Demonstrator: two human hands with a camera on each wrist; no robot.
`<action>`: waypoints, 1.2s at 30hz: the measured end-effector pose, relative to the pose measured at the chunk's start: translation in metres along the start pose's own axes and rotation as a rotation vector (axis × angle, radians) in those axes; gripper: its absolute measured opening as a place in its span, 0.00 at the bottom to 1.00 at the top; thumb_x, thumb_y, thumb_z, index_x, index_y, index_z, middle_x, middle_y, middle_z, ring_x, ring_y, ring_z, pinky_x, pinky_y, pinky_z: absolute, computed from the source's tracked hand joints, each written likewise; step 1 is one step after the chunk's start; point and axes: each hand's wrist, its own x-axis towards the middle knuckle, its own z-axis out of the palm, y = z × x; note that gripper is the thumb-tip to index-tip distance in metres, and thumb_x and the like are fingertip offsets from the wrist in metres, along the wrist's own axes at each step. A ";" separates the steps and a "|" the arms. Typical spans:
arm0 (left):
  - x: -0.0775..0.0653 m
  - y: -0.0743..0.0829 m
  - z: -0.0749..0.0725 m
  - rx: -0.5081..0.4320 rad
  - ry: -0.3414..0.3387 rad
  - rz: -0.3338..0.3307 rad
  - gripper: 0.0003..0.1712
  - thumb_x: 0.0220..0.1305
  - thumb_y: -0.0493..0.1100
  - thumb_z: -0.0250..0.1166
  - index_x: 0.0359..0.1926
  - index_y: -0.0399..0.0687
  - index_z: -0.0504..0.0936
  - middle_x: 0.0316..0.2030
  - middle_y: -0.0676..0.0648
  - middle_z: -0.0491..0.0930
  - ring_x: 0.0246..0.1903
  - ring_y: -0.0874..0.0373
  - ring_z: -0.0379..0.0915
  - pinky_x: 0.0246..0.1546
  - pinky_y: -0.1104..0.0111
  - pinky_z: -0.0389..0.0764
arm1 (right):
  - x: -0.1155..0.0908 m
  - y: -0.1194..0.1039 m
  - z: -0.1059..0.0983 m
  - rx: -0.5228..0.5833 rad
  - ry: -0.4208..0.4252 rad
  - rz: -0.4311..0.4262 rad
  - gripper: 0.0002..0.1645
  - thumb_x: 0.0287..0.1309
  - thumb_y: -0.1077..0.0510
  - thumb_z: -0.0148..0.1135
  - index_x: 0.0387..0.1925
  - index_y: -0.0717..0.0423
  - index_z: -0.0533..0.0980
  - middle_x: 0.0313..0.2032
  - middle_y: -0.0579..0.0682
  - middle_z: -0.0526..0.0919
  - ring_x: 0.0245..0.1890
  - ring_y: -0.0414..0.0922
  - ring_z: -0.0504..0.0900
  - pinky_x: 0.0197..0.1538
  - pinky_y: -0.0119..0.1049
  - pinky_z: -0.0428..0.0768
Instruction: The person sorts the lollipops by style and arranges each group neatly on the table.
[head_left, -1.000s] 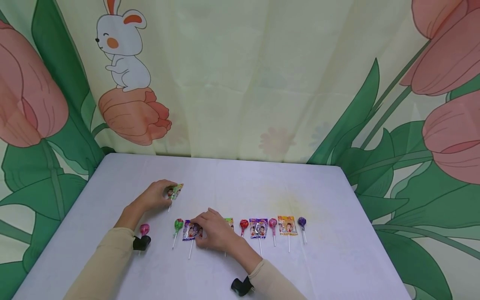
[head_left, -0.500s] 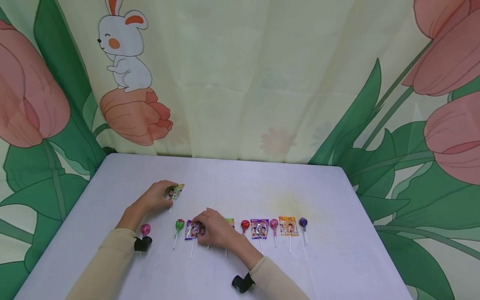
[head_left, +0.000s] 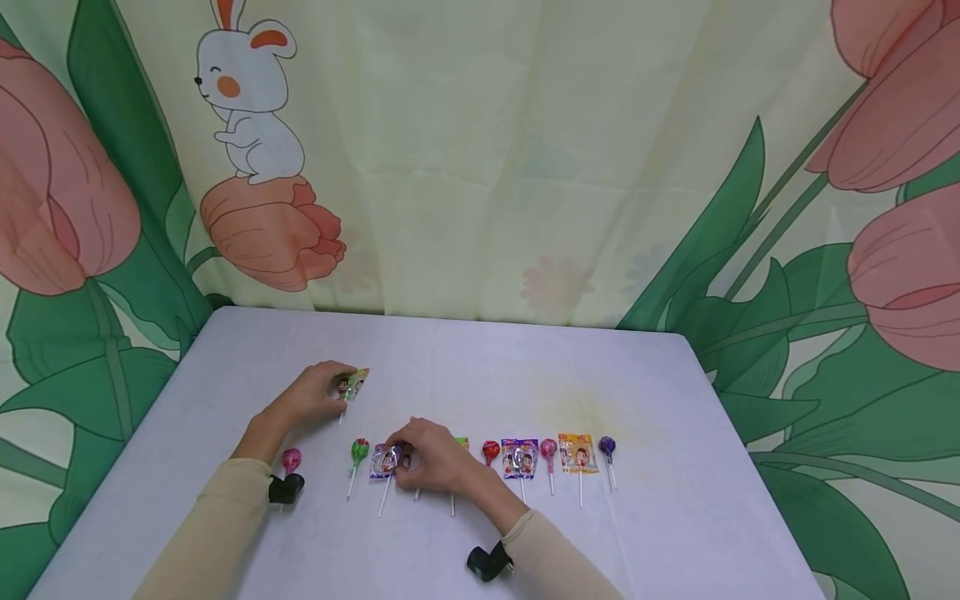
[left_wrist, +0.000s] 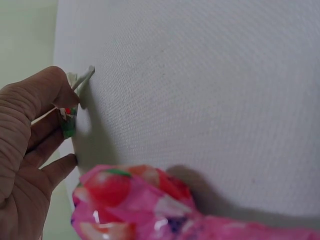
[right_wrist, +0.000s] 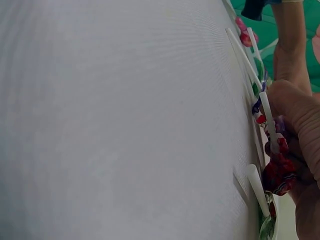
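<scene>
Right hand (head_left: 431, 457) partly hides green-packet lollipop (head_left: 462, 442) beside red lollipop (head_left: 491, 450).

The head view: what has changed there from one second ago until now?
Nothing clearly moved, and nothing was taken or let go. The left hand still pinches the green-packet lollipop; the right hand still holds the leftmost purple-packet lollipop. The other visible lollipops lie as before.

Head cam evenly bright; R-wrist v. dim (red wrapper (right_wrist: 279, 176) murky); L-wrist: soft shadows, glare on pink wrapper (left_wrist: 137, 205).
</scene>
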 end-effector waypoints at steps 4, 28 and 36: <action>-0.001 0.000 0.000 0.002 0.004 -0.001 0.35 0.51 0.31 0.73 0.62 0.27 0.76 0.58 0.29 0.78 0.61 0.32 0.72 0.65 0.40 0.70 | 0.001 0.001 -0.001 0.019 0.015 -0.020 0.24 0.52 0.59 0.72 0.53 0.52 0.82 0.45 0.43 0.84 0.43 0.33 0.75 0.50 0.19 0.74; -0.003 0.001 0.002 -0.021 -0.015 -0.036 0.36 0.53 0.32 0.74 0.64 0.29 0.75 0.61 0.30 0.77 0.63 0.32 0.69 0.67 0.41 0.69 | 0.015 0.010 -0.019 -0.010 0.076 -0.090 0.10 0.54 0.64 0.70 0.40 0.58 0.85 0.38 0.47 0.89 0.44 0.40 0.86 0.75 0.37 0.64; -0.001 0.000 0.001 -0.012 -0.002 -0.028 0.35 0.53 0.31 0.73 0.64 0.29 0.75 0.60 0.30 0.77 0.63 0.32 0.71 0.66 0.42 0.70 | 0.020 0.009 -0.024 -0.017 0.045 -0.090 0.08 0.55 0.66 0.68 0.39 0.58 0.86 0.37 0.48 0.89 0.45 0.43 0.87 0.77 0.39 0.62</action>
